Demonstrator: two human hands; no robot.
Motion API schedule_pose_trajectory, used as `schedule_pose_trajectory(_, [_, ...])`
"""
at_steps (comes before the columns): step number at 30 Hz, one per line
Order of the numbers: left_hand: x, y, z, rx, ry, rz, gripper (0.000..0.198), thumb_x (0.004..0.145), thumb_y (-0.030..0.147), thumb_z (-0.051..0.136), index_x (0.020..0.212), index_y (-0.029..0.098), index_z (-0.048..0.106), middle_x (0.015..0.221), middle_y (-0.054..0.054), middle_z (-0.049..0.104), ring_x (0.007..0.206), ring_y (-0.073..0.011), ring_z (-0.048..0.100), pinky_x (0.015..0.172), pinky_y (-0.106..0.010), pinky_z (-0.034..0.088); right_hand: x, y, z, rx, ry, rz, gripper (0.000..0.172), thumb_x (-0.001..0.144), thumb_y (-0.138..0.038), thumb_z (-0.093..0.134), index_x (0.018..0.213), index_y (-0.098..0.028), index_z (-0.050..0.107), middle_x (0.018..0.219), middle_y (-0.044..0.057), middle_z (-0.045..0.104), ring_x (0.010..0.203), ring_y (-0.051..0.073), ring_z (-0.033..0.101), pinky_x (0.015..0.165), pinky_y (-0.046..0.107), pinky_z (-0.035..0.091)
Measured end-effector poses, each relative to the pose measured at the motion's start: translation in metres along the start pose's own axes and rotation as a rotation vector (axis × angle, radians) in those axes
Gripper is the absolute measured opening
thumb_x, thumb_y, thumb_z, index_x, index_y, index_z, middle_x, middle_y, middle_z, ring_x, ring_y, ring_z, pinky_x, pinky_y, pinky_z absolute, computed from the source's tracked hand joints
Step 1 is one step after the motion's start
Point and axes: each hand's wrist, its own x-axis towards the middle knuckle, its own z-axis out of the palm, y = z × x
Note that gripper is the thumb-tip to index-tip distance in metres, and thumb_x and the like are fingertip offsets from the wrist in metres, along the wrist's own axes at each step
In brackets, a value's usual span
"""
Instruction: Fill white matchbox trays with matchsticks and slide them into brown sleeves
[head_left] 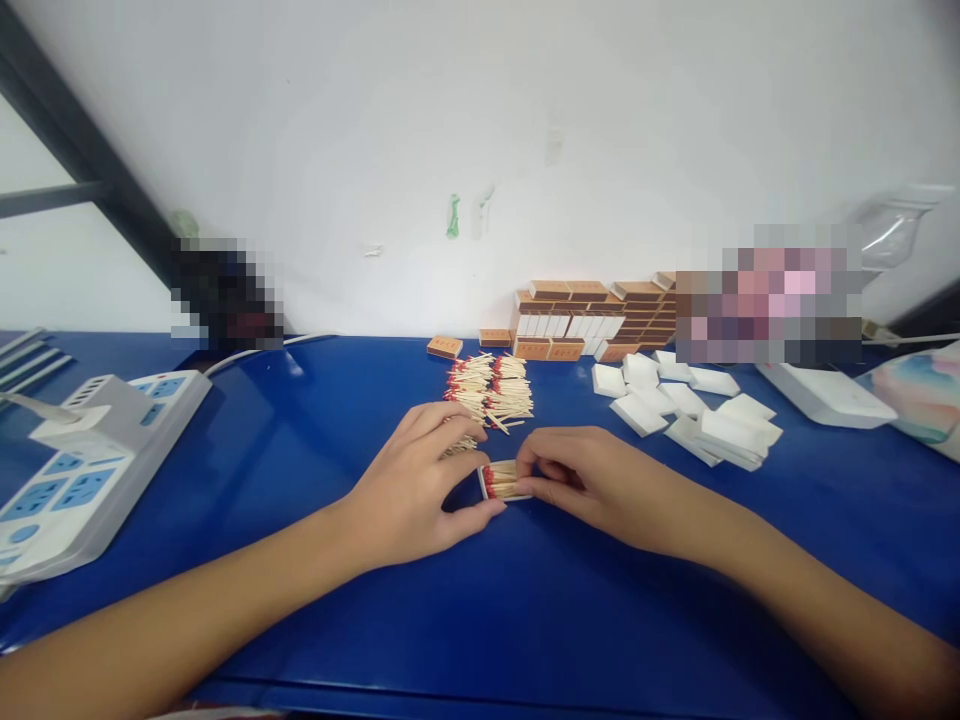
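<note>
A small white matchbox tray (501, 481) filled with red-tipped matches rests on the blue table (525, 620) between my two hands. My left hand (420, 480) curls around the tray's left end, thumb at its near corner. My right hand (581, 480) pinches the tray's right end with thumb and fingers. Just beyond lies a pile of loose matches (491, 392), touching my left fingertips.
Several empty white inner trays (694, 410) lie scattered at the right. Stacked brown matchboxes (592, 320) stand against the wall, two loose ones (445, 346) nearby. A white power strip (82, 460) sits at the left edge. A white flat box (825, 395) and patterned cloth (926, 395) lie far right.
</note>
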Motion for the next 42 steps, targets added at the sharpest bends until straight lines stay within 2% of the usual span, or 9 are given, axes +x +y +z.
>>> schedule_pose_trajectory(16, [-0.0006,0.0002,0.0004,0.008,-0.009,0.001,0.026,0.092,0.04,0.075,0.102,0.017,0.074,0.12,-0.011,0.072,0.126,-0.0302,0.059,0.108,-0.049,0.048,-0.0002,-0.0008,0.0,-0.095,0.005,0.031,0.01,0.1,-0.024,0.063,0.092,-0.021,0.068,0.076,-0.003,0.06,0.065,0.013,0.052,0.063,0.026,0.036])
schedule_pose_trajectory(26, [0.0002,0.0001,0.0002,0.002,-0.007,-0.006,0.024,0.092,0.04,0.075,0.102,0.018,0.074,0.122,-0.011,0.072,0.126,-0.0303,0.06,0.108,-0.049,0.048,-0.0003,0.0054,0.0001,-0.082,-0.041,0.039,0.015,0.105,-0.027,0.055,0.093,-0.021,0.061,0.095,0.003,0.069,0.081,0.018,0.062,0.072,0.029,0.041])
schedule_pose_trajectory(34, [-0.0008,-0.0002,0.0006,0.002,-0.013,0.001,0.027,0.092,0.041,0.076,0.102,0.017,0.074,0.122,-0.011,0.072,0.127,-0.0301,0.059,0.109,-0.049,0.048,-0.0031,0.0039,-0.007,-0.11,-0.058,0.045,0.016,0.105,-0.029,0.055,0.09,-0.022,0.058,0.089,0.001,0.068,0.078,0.017,0.06,0.068,0.029,0.038])
schedule_pose_trajectory(42, [-0.0005,0.0001,-0.0004,0.004,-0.02,0.002,0.027,0.092,0.041,0.075,0.104,0.018,0.074,0.12,-0.011,0.072,0.125,-0.0308,0.06,0.107,-0.05,0.049,-0.0045,0.0017,-0.0056,-0.097,-0.042,0.032,0.015,0.105,-0.023,0.051,0.091,-0.023,0.057,0.094,0.004,0.07,0.079,0.019,0.063,0.069,0.03,0.041])
